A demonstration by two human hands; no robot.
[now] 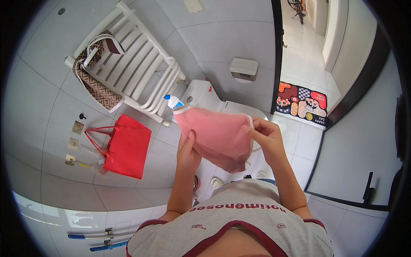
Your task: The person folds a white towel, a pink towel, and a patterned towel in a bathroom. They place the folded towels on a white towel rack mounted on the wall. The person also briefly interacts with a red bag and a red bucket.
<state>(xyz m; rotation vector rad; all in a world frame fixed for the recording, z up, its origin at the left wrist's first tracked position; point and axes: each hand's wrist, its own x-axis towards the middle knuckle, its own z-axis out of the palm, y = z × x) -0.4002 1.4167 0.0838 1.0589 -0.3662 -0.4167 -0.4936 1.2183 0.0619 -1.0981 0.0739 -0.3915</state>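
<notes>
A pink cloth [218,128] with pale edging is spread between my two hands, in front of my body. My left hand [189,149] grips its near left side, the thumb lying on top. At the right edge, my right hand [265,131] pinches the pale border between thumb and fingers. The cloth's lower corner hangs bunched and looks darker. Beneath and beyond it is a white toilet [244,109], partly hidden by the cloth. A white bottle with a blue cap [173,101] stands beside the toilet's tank end, just past the cloth's far left corner.
A white towel rack [138,64] on the left wall holds a brown patterned towel [96,85]. Below it hangs a red bag [128,147] near several wall hooks [74,143]. A tissue dispenser [244,69] is on the far wall. At the doorway lies a patterned mat [301,102], beside a door [356,141].
</notes>
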